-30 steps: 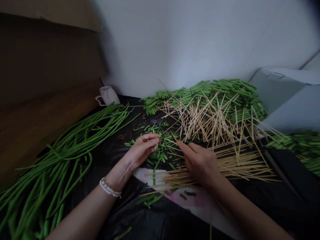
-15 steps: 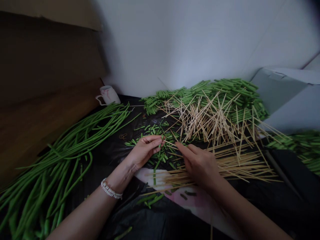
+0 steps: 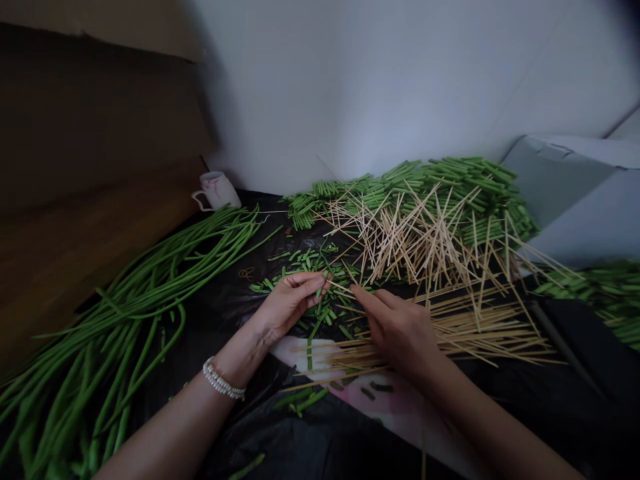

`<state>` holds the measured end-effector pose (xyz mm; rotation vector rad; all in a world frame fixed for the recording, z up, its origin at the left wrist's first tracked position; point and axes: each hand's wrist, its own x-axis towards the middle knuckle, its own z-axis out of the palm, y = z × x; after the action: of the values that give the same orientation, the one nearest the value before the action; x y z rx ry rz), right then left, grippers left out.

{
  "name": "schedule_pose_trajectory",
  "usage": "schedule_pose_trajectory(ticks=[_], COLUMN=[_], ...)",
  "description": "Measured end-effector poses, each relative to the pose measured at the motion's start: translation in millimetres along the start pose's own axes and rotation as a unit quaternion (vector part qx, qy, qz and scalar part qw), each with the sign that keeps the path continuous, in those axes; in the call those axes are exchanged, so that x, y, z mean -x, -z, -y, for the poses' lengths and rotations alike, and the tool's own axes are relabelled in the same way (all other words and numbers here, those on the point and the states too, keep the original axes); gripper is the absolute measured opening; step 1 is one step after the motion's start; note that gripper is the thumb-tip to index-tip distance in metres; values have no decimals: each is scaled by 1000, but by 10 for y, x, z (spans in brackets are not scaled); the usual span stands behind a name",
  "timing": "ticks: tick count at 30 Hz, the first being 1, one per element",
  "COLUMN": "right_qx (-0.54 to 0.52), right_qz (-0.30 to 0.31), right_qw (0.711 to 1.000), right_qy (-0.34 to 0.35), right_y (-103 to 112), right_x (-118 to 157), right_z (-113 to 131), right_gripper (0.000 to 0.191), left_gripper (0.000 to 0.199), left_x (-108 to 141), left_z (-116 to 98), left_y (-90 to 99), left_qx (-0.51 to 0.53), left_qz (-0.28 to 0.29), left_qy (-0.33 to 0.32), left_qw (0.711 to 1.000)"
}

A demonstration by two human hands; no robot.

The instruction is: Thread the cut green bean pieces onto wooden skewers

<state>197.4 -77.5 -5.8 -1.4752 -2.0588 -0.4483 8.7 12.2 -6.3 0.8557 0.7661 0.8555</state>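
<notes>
Between thumb and fingers, my left hand [image 3: 295,297] pinches a short piece of green bean [image 3: 325,275]. My right hand [image 3: 403,323] is closed on a thin wooden skewer [image 3: 341,287], whose far end meets the bean piece at my left fingertips. Whether the tip has gone into the bean is too small to make out. Loose cut bean pieces [image 3: 327,313] lie scattered under and around both hands. Beneath my right hand a bundle of bare skewers [image 3: 485,333] spreads out to the right.
Long uncut beans [image 3: 150,280] fill the left side. Skewered bean pieces [image 3: 450,180] are heaped at the back, sticks pointing toward me. A mug [image 3: 219,191] stands back left by a wooden panel. More cut beans [image 3: 610,300] lie far right near a white box [image 3: 560,180].
Almost nothing differs. Both hands keep the same grip and place, with only a very slight shift at the left fingertips.
</notes>
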Motion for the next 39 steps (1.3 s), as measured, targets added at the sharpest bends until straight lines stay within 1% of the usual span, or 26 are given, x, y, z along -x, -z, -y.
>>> schedule_pose_trajectory(ticks=[7, 12, 17, 21, 25, 30, 39], right_qx=[-2, -11, -59, -59, -60, -78, -119], right_qz=[6, 33, 42, 42, 42, 54, 57], right_qw=[1000, 999, 996, 996, 996, 994, 988], right_qy=[-11, -32, -44, -46, -50, -61, -76], right_y=[-28, -54, -82, -90, -91, -91, -123], right_x=[29, 55, 50, 45, 45, 43, 60], right_z=[33, 73, 58, 51, 69, 88, 90], right_gripper=[40, 38, 38, 37, 38, 37, 31], left_gripper=[24, 24, 26, 24, 22, 23, 22], left_x=[-2, -13, -7, -8, -6, 12, 22], left_z=[35, 93, 88, 86, 91, 80, 94], left_y=[-17, -26, -49, -39, -35, -66, -88], left_qx=[-10, -44, -12, -23, -39, -50, -33], left_qz=[-20, -56, -39, -40, -29, -37, -23], left_qy=[-2, -49, -13, -32, -28, -24, -21], left_qw=[1000, 996, 999, 998, 998, 998, 999])
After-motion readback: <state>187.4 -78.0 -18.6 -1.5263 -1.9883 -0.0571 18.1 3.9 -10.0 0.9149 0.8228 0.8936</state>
